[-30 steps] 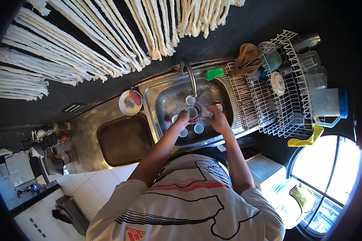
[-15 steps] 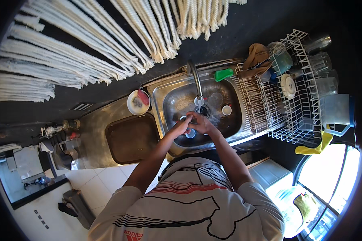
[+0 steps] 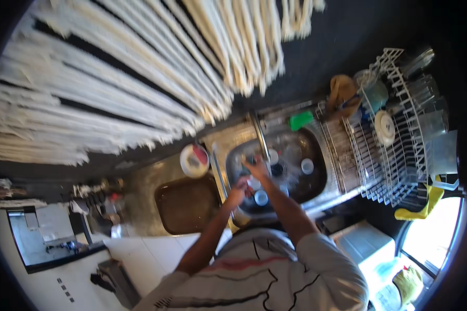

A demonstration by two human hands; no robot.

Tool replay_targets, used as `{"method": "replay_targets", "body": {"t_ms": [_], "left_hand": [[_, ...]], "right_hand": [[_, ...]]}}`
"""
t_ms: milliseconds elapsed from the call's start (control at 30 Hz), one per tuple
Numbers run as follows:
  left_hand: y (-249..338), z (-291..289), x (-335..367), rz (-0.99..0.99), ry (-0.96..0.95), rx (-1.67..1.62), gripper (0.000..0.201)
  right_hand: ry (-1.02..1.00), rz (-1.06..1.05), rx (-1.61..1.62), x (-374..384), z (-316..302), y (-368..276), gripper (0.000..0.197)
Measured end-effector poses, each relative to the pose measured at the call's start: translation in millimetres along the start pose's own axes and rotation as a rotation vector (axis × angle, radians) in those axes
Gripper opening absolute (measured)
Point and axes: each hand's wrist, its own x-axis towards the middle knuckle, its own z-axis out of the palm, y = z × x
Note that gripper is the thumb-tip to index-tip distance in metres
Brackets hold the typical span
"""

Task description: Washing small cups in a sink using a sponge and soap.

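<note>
Here, lower centre: a pale patterned shirt (image 3: 233, 290), forearms reaching up the frame.
Left hand (image 3: 237, 193), centre: fingers partly curled beside a white cup (image 3: 253, 183); whether it has hold of the cup cannot be told through the blur.
Right hand (image 3: 258, 169), just above: fingers partly spread, pointing left; whether it grips anything cannot be told.
Other small cups (image 3: 260, 198), centre: inside the steel sink (image 3: 315, 182), presumably grouped to keep them within reach of both hands and water.
Tap (image 3: 261, 136), above centre: spout extending over the sink, likely so that splashes stay contained.
Green block (image 3: 301, 120), upper right of centre: on the back ledge, probably kept handy there.
White wire rack (image 3: 381, 193), right: tableware in open mesh, likely for draining.
Rope fringe (image 3: 140, 67), upper left: hanging before a dark wall.
</note>
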Motion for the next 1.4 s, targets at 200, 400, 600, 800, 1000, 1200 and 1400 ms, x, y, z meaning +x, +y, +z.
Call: {"method": "replay_targets", "body": {"t_ms": [200,400,600,800,1000,1200,1400], "left_hand": [[-6,-10,-19,-0.11,-0.089,-0.041,0.026],[-7,-13,-3,-0.157,-0.097,0.164,0.027],[-13,-21,-14,-0.193,-0.11,0.256,0.032],[-35,-26,-12,-0.279,-0.166,0.24,0.032],[-41,-11,2,-0.131,-0.175,0.028,0.03],[-21,33,32,-0.097,0.047,-0.034,0.026],[-33,61,57,-0.008,0.012,-0.162,0.032]], "right_hand": [[-0.084,-0.192,-0.501,-6,15,14,0.077],[0.034,-0.633,-0.78,30,46,50,0.045],[0.096,-0.777,-0.81,33,60,53,0.04],[-0.027,-0.604,-0.685,13,37,23,0.051],[-0.071,-0.52,0.18,-9,3,34,0.03],[-0.068,-0.279,0.535,-23,-43,94,0.014],[-0.099,-0.249,0.543,-66,-90,77,0.022]]}}
